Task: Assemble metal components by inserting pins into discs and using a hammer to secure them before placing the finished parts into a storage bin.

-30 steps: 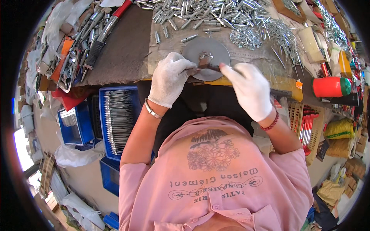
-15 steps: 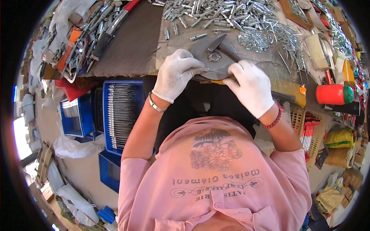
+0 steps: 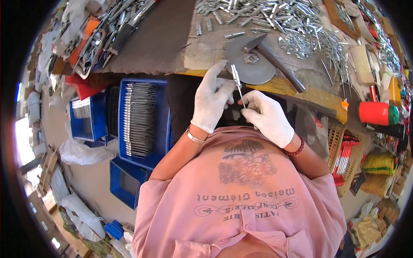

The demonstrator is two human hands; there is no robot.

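My right hand (image 3: 270,119), in a white glove, pinches the thin lower end of a metal rod (image 3: 238,81) with a thicker shiny sleeve at its top. The rod stands tilted in front of the bench edge. My left hand (image 3: 212,99), gloved too, is beside the rod with its index finger stretched up and apart from the thumb. Its other fingertips come close to the rod; whether they touch it I cannot tell. Beyond the hands, a hammer (image 3: 279,64) lies across a round grey metal plate (image 3: 258,73) with a small knob-like piece (image 3: 251,58) at its middle.
Loose metal sleeves (image 3: 262,17) and a heap of small metal parts (image 3: 297,45) cover the back of the bench. Tools (image 3: 107,38) are piled at the left. Below, a blue bin (image 3: 161,120) holds rows of rods. A red and green spool (image 3: 378,113) sits at the right.
Both hands have drawn back from the plate towards me, and the rod now shows between them. The left index finger has straightened. The hammer's handle is now uncovered.
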